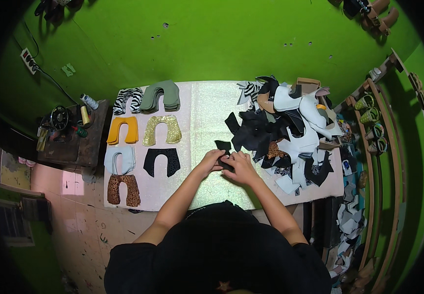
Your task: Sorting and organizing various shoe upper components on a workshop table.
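Note:
Both hands meet over the middle of the table, on a small black piece of leather-like material (223, 145). My left hand (210, 162) pinches its left side with the fingers closed. From the right, my right hand (241, 168) has its fingers curled onto the same piece, covering much of it. To the left lie U-shaped cut pieces, mostly stacked: zebra-striped (121, 102), grey-green (153, 101), orange (115, 131), gold glitter (150, 133), white (112, 160), black patterned (172, 166) and leopard-print (116, 188). A heap of mixed scraps (256, 128) lies just right of my hands.
The table (200, 105) stands against a green wall (197, 44). At the left is a sewing machine table (70, 149) with thread cones (89, 101). A wooden rack (364, 147) with shoes (370, 115) stands at the right, and more scraps (350, 220) lie below it.

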`<move>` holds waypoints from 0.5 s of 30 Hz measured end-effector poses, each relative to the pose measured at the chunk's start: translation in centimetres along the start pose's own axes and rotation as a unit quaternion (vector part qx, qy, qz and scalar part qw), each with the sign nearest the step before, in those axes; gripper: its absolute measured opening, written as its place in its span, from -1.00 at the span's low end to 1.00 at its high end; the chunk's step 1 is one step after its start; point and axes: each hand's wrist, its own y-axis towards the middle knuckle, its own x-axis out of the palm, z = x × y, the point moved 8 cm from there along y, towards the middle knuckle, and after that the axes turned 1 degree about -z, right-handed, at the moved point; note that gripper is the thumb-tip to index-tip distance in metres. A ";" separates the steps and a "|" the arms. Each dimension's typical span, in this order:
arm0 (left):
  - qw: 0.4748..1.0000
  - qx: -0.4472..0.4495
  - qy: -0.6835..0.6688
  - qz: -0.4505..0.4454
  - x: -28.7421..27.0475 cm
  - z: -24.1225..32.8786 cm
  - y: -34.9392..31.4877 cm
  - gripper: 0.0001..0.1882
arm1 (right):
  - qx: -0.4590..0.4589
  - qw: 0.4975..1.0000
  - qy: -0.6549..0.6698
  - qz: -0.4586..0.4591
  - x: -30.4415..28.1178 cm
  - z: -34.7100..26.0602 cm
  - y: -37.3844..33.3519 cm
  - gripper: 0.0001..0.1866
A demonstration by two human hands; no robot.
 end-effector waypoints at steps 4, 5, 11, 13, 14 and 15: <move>0.998 -0.059 -0.025 0.013 -0.8 -1.7 -0.2 -0.48 | 0.065 0.997 0.003 0.051 -2.1 3.8 1.3 -0.80; 0.999 -0.024 -0.020 0.037 -0.8 -1.4 -0.4 -0.35 | 0.106 0.990 -0.023 0.087 -3.1 5.6 1.6 -0.78; 0.991 0.072 0.093 0.056 -1.5 -1.4 0.0 -0.17 | 0.244 0.946 -0.175 0.122 -4.2 13.6 2.0 -0.61; 0.990 0.081 0.090 0.072 -2.2 -2.2 0.5 -0.30 | 0.252 0.938 -0.215 0.099 -3.9 14.4 2.2 -0.63; 0.988 0.089 0.088 0.085 -2.7 -2.4 0.8 -0.42 | 0.250 0.939 -0.215 0.099 -3.9 14.6 2.2 -0.63; 0.988 0.089 0.086 0.088 -3.1 -2.7 1.2 -0.42 | 0.257 0.938 -0.217 0.084 -3.6 14.8 2.3 -0.67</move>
